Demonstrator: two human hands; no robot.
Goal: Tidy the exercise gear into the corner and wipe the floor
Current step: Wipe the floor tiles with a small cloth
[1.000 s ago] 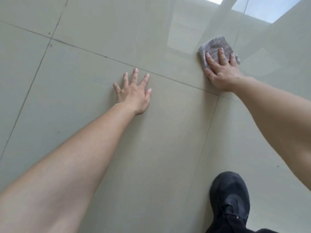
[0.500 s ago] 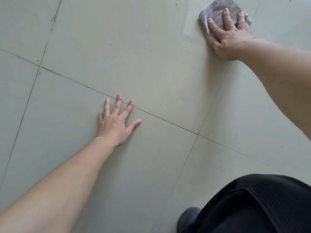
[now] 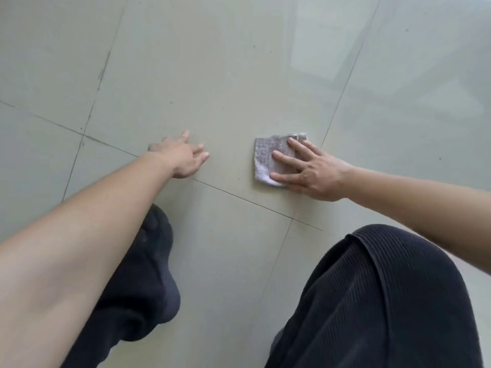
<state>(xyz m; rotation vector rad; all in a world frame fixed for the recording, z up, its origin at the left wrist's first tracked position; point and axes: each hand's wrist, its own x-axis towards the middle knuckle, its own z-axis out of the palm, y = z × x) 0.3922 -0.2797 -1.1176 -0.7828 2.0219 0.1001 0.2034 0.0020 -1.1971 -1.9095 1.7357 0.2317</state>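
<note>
Nearest to us, a knee in dark ribbed fabric fills the lower right. A dark shoe stands on the floor at lower left. We are crouched low over the tiles.

Beyond the shoe, the left hand reaches forward with fingers straight and slightly apart, holding nothing. It sits low at a grout line and looks like a brace. Blur prevents us from confirming contact with the tile.

To its right, and apart from it, the right hand lies flat on the cloth. Its fingers are spread and straight, pressing down rather than pinching. The hand covers the cloth's right part; the left part is exposed.

The cloth is a small grey folded square, flat on the tile just beyond the grout line. We judge it light, soft and limp, so it will probably bunch or unfold if pushed from one edge. We should work it under a flat, spread palm with even pressure, so that the fold travels with the hand. The tile is glossy, so the cloth should slide readily. To lift it, we should pinch the folded edge.

Farther out, the tiles carry small dark specks and a pale reflection. No exercise gear is in view.
</note>
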